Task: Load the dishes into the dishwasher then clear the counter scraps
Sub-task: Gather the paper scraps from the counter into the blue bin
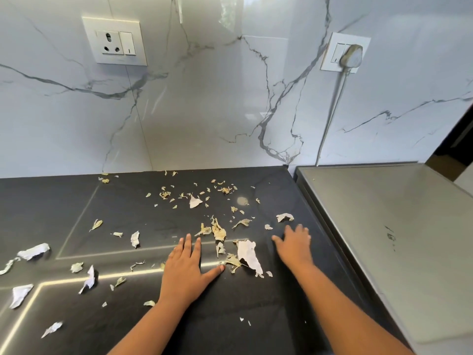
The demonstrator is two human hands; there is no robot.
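Both hands lay flat with fingers straight on the counter (pixel 256 329), holding nothing. The big paper scrap (pixel 247 254) lay between them, long axis running toward the wall, just right of the left hand (pixel 185 270), whose thumb was nearer it than the right hand (pixel 294 242).

A: State the left hand (pixel 183 271) position.
B: Palm down, fingers straight and together, thumb splayed to the right.
A: And the right hand (pixel 294 245)?
B: Palm down, fingers spread, slightly blurred. Both forearms extend forward, bare.
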